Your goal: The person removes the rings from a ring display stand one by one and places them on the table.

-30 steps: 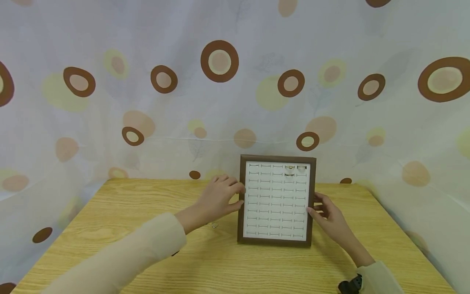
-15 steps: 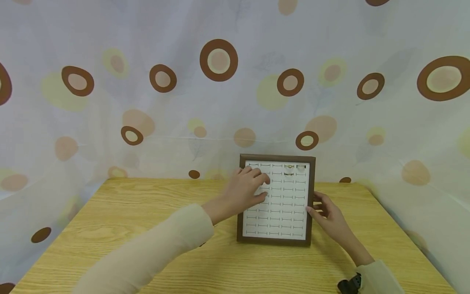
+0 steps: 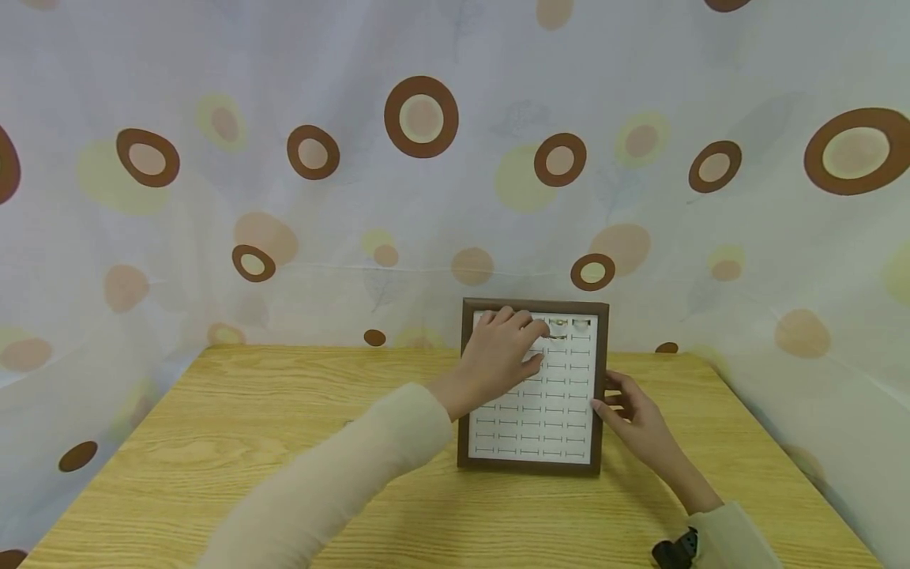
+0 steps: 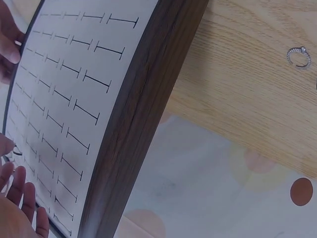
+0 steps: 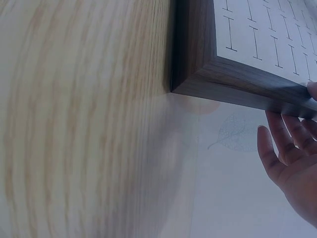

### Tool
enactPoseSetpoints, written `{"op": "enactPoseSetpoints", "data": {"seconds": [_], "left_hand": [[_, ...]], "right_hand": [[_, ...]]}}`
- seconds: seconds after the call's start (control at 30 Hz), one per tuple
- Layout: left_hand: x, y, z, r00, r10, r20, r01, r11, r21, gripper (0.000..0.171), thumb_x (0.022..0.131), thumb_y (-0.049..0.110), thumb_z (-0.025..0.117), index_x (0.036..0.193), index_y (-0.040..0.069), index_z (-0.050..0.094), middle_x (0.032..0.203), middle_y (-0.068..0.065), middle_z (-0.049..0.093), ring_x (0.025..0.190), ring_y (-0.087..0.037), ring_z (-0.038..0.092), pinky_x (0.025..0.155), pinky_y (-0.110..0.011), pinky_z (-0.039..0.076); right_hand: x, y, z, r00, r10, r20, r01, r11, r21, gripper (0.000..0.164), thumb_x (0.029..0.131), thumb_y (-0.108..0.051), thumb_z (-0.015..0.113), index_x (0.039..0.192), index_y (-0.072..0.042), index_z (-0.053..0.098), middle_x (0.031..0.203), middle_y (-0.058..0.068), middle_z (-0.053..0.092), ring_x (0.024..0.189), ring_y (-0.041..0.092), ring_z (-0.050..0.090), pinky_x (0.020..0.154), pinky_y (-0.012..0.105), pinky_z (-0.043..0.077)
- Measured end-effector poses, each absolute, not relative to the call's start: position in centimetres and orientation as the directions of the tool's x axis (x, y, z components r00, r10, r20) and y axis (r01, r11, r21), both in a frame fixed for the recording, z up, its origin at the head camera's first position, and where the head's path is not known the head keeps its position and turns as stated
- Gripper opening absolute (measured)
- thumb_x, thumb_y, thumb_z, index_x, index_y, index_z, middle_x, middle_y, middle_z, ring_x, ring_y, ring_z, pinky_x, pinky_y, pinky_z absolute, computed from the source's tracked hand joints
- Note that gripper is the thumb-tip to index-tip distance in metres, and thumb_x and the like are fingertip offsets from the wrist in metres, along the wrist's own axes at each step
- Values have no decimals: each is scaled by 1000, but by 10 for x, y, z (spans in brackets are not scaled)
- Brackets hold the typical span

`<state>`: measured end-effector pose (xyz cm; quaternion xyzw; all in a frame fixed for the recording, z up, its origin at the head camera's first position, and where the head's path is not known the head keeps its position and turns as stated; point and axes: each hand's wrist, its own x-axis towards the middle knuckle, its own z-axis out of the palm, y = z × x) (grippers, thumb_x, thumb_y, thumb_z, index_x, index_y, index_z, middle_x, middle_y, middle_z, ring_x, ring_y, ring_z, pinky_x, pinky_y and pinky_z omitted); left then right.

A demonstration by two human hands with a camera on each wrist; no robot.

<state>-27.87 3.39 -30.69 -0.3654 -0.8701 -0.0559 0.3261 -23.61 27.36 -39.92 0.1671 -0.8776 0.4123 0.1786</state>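
Note:
A brown-framed ring display board [image 3: 533,466] with a white slotted face stands upright on the table. Rings sit near its top right: one gold-toned ring [image 3: 558,322], another ring [image 3: 581,323] beside it, and a third ring [image 3: 558,338] below. My right hand [image 3: 636,419] grips the board's right side, thumb on the front of the frame and fingers behind. My left hand [image 3: 499,354] reaches across the upper face, index fingertip right at the lower ring, thumb apart from it. In the left wrist view the fingers [image 4: 17,186] are spread beside the slots.
A silver ring [image 4: 298,58] with a stone lies on the wooden table [image 3: 284,395], left of the board. A patterned cloth [image 3: 455,197] hangs behind and along the table's sides. A black strap [image 3: 675,549] shows at the right sleeve.
My left hand has moved from the board's left edge rightward and up across its face to the rings. The right hand keeps its grip and the board stays in place.

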Motion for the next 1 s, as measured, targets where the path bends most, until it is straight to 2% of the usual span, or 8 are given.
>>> {"op": "enactPoseSetpoints", "data": {"seconds": [0.6, 1.0], "left_hand": [[-290, 49, -308, -505, 598, 623, 652, 737, -179, 21, 85, 36, 60, 104, 28, 62, 99, 10, 59, 97, -11, 52, 81, -27, 39], [-291, 53, -310, -498, 568, 656, 638, 752, -167, 14, 85, 35, 62, 97, 29, 64, 95, 11, 58, 94, -10, 51, 77, -27, 36]], "right_hand": [[-236, 274, -399, -884, -146, 444, -434, 607, -666, 48, 88, -12, 59, 129, 4, 40, 117, 21, 55, 91, 9, 59, 75, 17, 47], [-236, 273, -400, -888, -142, 438, -427, 609, -668, 48, 88, -11, 58, 130, 4, 40, 118, 21, 55, 92, 6, 57, 75, 17, 47]]}}
